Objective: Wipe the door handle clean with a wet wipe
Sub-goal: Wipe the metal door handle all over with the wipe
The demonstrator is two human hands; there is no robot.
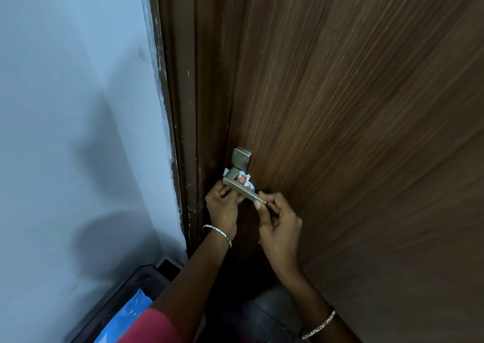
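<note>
A brushed-metal lever door handle juts from its square plate on the brown wooden door. A white wet wipe is wrapped behind the lever near its base, with a fingertip showing through it. My left hand reaches up from below and presses the wipe around the lever. My right hand pinches the free end of the lever between thumb and fingers.
The dark brown door frame runs down the left of the door, beside a pale blue wall. A dark bin with a blue plastic bag sits at lower left. Both wrists wear bangles.
</note>
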